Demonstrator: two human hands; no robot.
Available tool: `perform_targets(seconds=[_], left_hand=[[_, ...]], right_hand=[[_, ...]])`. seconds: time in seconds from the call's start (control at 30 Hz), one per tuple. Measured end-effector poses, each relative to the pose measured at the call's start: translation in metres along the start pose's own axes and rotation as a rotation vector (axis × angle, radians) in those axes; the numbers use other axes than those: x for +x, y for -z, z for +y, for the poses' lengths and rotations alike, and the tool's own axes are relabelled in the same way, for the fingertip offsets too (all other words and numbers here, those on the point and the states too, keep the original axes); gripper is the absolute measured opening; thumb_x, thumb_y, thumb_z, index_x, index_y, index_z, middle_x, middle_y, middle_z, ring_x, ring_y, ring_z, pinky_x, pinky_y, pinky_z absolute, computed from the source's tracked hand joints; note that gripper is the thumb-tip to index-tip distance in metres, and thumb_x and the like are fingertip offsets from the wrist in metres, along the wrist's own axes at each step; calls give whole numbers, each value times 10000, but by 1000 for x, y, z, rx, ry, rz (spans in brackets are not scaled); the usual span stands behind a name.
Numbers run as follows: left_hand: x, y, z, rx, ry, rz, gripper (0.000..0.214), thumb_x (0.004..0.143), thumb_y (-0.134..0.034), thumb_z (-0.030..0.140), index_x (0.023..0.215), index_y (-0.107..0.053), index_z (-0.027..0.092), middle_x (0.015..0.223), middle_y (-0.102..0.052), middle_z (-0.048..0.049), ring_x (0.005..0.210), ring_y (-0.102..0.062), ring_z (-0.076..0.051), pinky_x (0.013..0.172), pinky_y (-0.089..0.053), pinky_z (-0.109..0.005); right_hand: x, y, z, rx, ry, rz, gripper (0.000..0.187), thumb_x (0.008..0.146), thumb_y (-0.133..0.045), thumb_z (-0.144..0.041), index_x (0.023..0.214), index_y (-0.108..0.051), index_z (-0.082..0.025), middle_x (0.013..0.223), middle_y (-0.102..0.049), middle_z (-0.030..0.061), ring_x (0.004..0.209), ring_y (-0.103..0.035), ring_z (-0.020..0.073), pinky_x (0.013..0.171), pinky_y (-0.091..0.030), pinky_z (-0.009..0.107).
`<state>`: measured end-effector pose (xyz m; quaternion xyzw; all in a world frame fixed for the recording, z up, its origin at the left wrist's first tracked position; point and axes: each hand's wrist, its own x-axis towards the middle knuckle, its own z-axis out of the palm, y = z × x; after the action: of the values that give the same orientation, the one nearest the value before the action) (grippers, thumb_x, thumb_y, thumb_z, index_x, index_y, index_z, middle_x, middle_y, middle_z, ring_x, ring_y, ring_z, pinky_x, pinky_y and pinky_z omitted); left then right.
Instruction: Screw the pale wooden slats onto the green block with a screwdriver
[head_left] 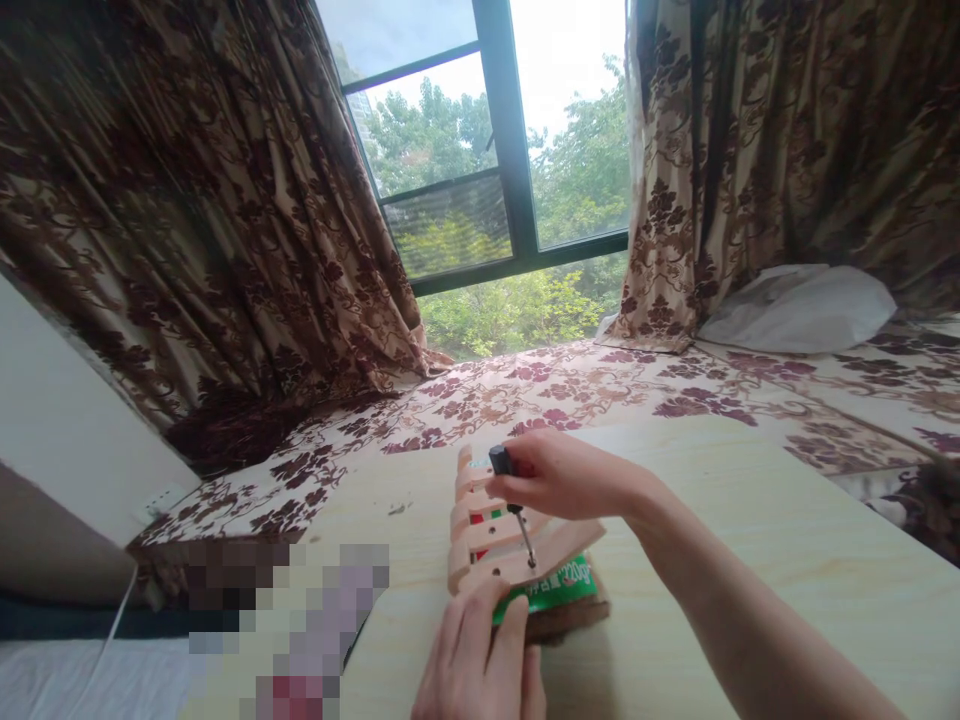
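Observation:
In the head view my right hand (559, 472) is closed around the black handle of a screwdriver (523, 530). Its tip meets a screw in the near slat of a pale wooden slatted piece (469, 540). Several slats run across that piece, with dark screw spots in some of them. My left hand (480, 650) presses its fingers on the near end of the wood, steadying it from the front. Under the wood lies a green printed package (577, 585) on top of a brown block (574, 622).
All this rests on a light wood-grain table (705, 540). Behind it is a ledge with flowered cloth (540, 385), below a window (517, 180) between patterned curtains (247, 220). A white bag (806, 308) lies at the right. A blurred patch covers the lower left.

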<state>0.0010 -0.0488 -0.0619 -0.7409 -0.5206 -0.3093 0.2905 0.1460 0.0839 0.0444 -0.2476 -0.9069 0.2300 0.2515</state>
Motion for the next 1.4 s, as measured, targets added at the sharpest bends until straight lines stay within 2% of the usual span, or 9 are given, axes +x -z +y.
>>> perform_targets(seconds=[0.07,0.2,0.37,0.57,0.67,0.83,0.97,1.2,1.4], left_hand=[[-2,-7,6,-40,33,34,272,775,-485,122,1016,-591,188,1138,-580,-77,1063,-530,-217,853,-471,-318],[-1,-18,10,-45,9,36,303,792,-491,191,1082,-569,157,1222,-550,-105,1164,-486,-242,900,-480,-348],[-5,-26,2,42,-110,-5,421,782,-522,288,1188,-528,174,1219,-568,-83,1133,-524,-244,862,-514,-347],[-13,-32,6,55,-86,26,406,803,-493,275,1196,-531,179,1243,-554,-78,1176,-488,-248,914,-473,-360],[-15,-35,10,14,-18,78,357,830,-442,254,1160,-557,180,1223,-569,-75,1190,-474,-238,953,-435,-368],[-17,-41,14,32,2,143,348,840,-413,261,1139,-572,182,1168,-604,-80,1173,-490,-230,951,-422,-351],[-18,-43,16,50,29,170,344,841,-393,269,1117,-585,195,1150,-613,-70,1163,-497,-220,952,-416,-345],[-17,-37,18,49,30,134,345,834,-396,241,1121,-581,187,1134,-614,-77,1146,-505,-230,935,-435,-348],[-18,-35,15,90,-1,102,331,813,-453,284,1103,-587,196,1126,-618,-83,1119,-529,-235,921,-447,-346]], right_hand=[[-1,0,0,1,2,-11,238,772,-482,-270,582,-388,-164,527,-345,-57,508,-303,61,464,-190,224],[-3,1,-6,38,33,-38,163,770,-465,-208,617,-430,-164,563,-391,-51,534,-334,65,481,-225,214],[-3,-2,-11,60,33,-33,149,773,-466,-190,627,-462,-161,538,-379,-59,511,-305,61,489,-226,219],[-3,-4,-17,-32,45,-11,186,758,-489,-199,596,-406,-162,527,-357,-62,499,-282,55,482,-190,228],[-5,-5,-20,-65,44,-5,222,759,-491,-213,575,-378,-162,517,-332,-61,493,-263,55,478,-177,232],[-7,-7,-25,-100,44,-9,229,762,-496,-220,567,-392,-161,512,-330,-55,493,-248,63,482,-177,241],[-12,-8,-31,-126,46,-3,186,758,-497,-211,594,-422,-164,513,-370,-48,496,-257,70,487,-186,241],[-21,-7,-38,-98,37,-24,112,767,-485,-202,664,-475,-162,555,-417,-35,512,-283,75,503,-202,245],[-23,-7,-39,-99,52,-13,88,769,-487,-198,689,-495,-163,583,-443,-30,528,-290,78,511,-208,241]])
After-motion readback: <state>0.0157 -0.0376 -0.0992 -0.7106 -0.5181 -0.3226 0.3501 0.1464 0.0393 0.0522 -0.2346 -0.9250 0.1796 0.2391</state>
